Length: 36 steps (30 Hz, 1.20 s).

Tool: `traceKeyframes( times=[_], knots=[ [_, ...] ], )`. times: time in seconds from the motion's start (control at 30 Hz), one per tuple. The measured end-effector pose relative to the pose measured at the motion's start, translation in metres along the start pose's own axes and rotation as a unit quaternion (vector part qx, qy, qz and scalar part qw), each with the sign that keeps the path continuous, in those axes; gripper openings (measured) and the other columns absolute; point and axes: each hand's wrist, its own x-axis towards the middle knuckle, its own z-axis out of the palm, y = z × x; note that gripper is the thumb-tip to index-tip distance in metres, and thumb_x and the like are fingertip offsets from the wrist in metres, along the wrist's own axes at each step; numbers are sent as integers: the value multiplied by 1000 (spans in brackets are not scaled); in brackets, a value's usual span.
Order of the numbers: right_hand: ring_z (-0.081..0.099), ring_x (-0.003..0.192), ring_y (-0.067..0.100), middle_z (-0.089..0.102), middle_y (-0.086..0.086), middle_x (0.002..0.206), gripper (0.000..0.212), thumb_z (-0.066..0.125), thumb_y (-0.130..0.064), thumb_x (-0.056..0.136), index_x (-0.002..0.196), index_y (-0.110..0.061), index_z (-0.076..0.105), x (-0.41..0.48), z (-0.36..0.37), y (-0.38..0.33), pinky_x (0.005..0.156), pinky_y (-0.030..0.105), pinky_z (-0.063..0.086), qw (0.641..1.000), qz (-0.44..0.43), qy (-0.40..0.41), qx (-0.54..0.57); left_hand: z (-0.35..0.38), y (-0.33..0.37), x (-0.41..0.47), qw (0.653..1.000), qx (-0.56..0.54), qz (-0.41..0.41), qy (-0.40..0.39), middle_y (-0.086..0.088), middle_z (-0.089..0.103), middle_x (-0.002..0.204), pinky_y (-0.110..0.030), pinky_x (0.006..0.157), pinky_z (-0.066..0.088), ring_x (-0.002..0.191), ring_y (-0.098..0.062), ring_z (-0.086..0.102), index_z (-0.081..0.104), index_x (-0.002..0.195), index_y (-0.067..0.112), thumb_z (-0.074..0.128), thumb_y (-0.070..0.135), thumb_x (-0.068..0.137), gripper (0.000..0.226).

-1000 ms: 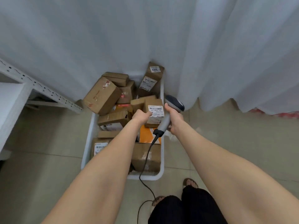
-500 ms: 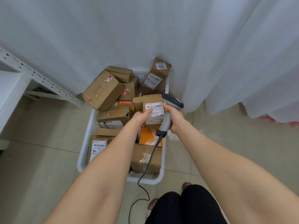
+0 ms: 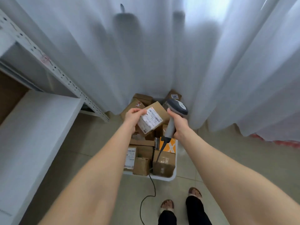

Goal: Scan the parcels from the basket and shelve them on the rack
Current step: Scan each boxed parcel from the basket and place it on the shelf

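the left hand (image 3: 133, 116) gripped the parcel (image 3: 151, 119) above the basket (image 3: 164, 178), label up, just left of the right hand (image 3: 177, 125) clasping the scanner (image 3: 177, 107), whose head sat close beside the parcel's far end.

One head-worn wide-angle view looks forward and steeply down, close over both forearms, onto the basket (image 3: 173, 176) on the floor (image 3: 227, 159) before a curtain (image 3: 162, 54).
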Motion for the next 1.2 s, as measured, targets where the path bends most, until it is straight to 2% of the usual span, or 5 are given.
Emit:
traceKeyframes(
  times=[0.33,0.53,0.63,0.87,1.2],
  knots=[
    [63,106,32,67,9,115,66,83,-38,70,127,-21,54,-137,52,-35,96,53,49,991,-12,-97,-87,-112,111,-130,959,238,94,-122,-3,65,100,-29,70,45,91,-16,59,58,113,27,60,25,84,29],
    [67,91,31,71,8,98,49,81,-41,69,108,-26,57,-208,56,-29,55,42,57,984,-40,-170,-42,-154,130,-208,941,287,152,-92,0,70,88,-31,71,48,86,-16,63,58,98,26,56,25,81,17],
    [67,91,32,76,7,84,53,83,-43,64,108,-26,58,-244,43,-17,53,44,57,975,-48,-213,-39,-165,125,-253,927,316,176,-97,5,70,74,-30,71,49,79,-15,64,52,85,26,54,26,71,15],
    [67,101,37,72,13,109,55,79,-42,72,117,-21,56,-315,0,17,75,51,56,965,-56,-249,-55,-170,109,-341,918,322,215,-91,5,65,69,-22,55,50,59,-8,65,45,94,23,50,21,63,31],
    [74,87,29,75,13,102,64,83,-30,66,122,-13,59,-384,5,65,67,45,60,954,-23,-297,-13,-189,80,-396,945,237,210,-84,-2,63,85,-29,60,51,67,-16,66,49,103,23,54,29,71,34]
  ],
)
